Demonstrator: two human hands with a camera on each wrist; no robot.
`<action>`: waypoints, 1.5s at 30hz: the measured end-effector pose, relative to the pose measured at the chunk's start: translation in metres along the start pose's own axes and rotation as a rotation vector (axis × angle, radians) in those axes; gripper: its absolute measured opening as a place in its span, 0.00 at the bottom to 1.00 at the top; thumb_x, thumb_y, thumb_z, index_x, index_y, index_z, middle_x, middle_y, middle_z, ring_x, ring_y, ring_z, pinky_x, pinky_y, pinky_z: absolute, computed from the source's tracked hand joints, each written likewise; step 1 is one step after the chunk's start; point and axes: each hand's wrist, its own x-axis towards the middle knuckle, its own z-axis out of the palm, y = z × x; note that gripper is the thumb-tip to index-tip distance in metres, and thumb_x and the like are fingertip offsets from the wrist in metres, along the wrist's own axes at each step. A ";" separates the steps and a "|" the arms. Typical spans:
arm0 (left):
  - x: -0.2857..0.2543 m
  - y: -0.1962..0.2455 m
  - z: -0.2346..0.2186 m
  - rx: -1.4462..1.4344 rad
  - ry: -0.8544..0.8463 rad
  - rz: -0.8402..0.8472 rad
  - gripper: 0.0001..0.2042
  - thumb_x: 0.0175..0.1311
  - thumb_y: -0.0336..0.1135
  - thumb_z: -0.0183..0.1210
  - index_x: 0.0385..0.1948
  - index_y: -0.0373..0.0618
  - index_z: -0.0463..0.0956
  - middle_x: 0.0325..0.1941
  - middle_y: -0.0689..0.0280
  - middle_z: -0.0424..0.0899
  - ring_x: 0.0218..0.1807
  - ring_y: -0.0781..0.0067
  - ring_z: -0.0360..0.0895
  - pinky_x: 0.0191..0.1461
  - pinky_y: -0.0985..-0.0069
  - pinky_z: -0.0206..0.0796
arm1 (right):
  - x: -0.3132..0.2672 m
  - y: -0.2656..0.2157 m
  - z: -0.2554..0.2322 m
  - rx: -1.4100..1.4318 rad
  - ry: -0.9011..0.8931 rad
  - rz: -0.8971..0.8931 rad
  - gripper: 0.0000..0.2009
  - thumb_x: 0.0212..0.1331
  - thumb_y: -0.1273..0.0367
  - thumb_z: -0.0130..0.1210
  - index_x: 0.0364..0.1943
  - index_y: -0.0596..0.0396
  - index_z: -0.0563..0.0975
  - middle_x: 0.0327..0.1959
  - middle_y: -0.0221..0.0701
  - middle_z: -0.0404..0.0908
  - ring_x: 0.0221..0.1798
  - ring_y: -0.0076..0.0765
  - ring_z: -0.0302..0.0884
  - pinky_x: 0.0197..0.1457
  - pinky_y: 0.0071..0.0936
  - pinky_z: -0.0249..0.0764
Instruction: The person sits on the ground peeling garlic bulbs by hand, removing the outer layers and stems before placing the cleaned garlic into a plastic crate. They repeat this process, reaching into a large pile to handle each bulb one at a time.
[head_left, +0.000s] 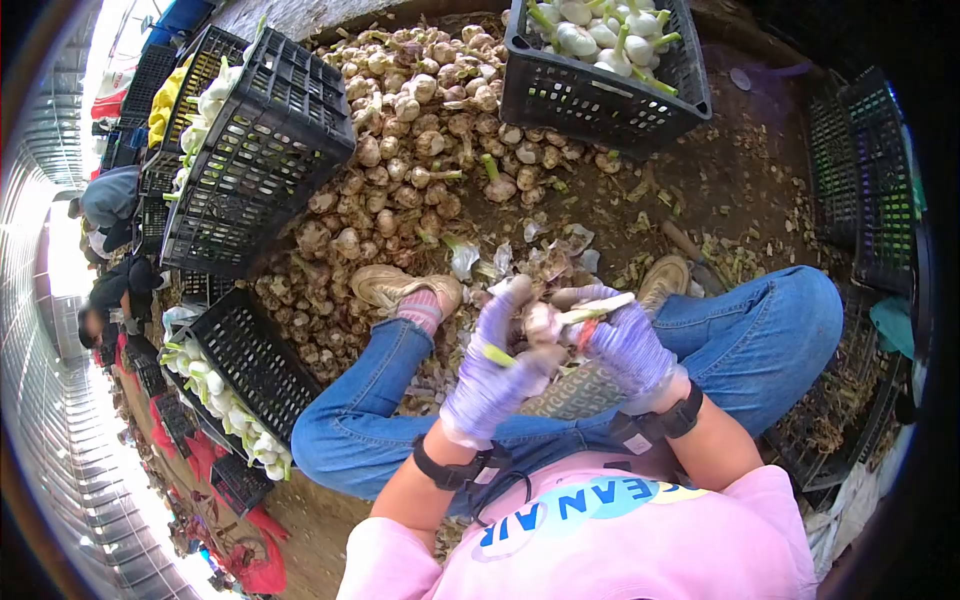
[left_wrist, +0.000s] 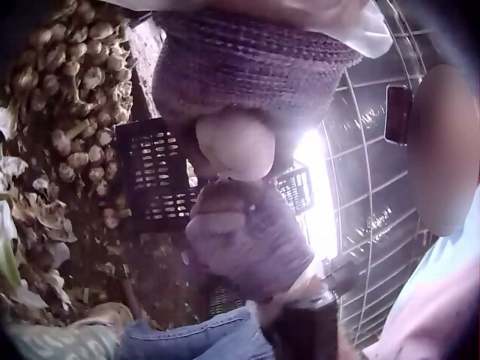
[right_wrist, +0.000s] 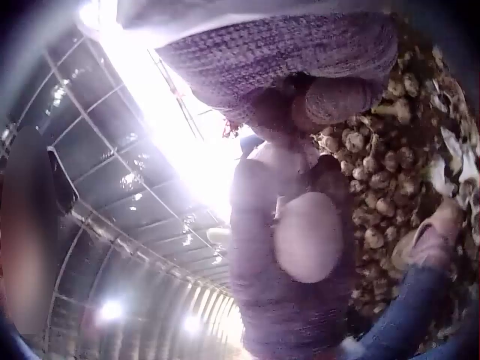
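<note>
Both hands wear purple-and-white knit gloves and meet in front of the person's lap. Between them is a garlic bulb (head_left: 541, 323) with papery skin, its pale stem (head_left: 603, 304) pointing to the right. My left hand (head_left: 500, 375) has its fingers curled around the bulb's left side, and a short green stem (head_left: 497, 355) shows against the palm. From the other side my right hand (head_left: 632, 352) grips at the bulb and stem; a small orange-red patch (head_left: 586, 333) shows by its fingers. The wrist views show the gloved fingers close together, hiding most of the bulb.
Unpeeled garlic (head_left: 420, 140) lies heaped on the ground ahead. A black crate (head_left: 600, 100) of white bulbs stands beyond it; more crates (head_left: 265, 150) line the left, another crate (head_left: 862, 180) the right. Skins and a wooden-handled tool (head_left: 683, 240) lie near the right shoe (head_left: 664, 280).
</note>
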 end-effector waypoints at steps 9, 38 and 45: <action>0.016 0.013 -0.029 -0.428 -0.284 -0.567 0.32 0.56 0.58 0.56 0.53 0.39 0.64 0.35 0.63 0.77 0.31 0.75 0.76 0.33 0.79 0.70 | 0.001 -0.023 -0.009 -0.694 -0.337 -0.529 0.10 0.50 0.77 0.52 0.39 0.57 0.75 0.33 0.30 0.74 0.39 0.27 0.72 0.42 0.25 0.70; 0.018 -0.003 -0.028 -0.686 0.137 -0.025 0.26 0.52 0.38 0.65 0.53 0.41 0.67 0.48 0.58 0.76 0.48 0.63 0.77 0.51 0.66 0.73 | 0.004 -0.030 -0.029 0.340 -0.027 -0.118 0.20 0.56 0.64 0.57 0.51 0.58 0.68 0.47 0.39 0.72 0.47 0.34 0.73 0.51 0.29 0.73; 0.045 0.017 -0.049 -0.848 0.326 -0.104 0.20 0.55 0.43 0.62 0.48 0.48 0.70 0.44 0.58 0.78 0.39 0.58 0.79 0.37 0.57 0.77 | -0.005 -0.011 -0.007 -0.150 -0.117 -0.078 0.19 0.57 0.73 0.54 0.54 0.59 0.69 0.49 0.34 0.74 0.53 0.29 0.70 0.58 0.25 0.66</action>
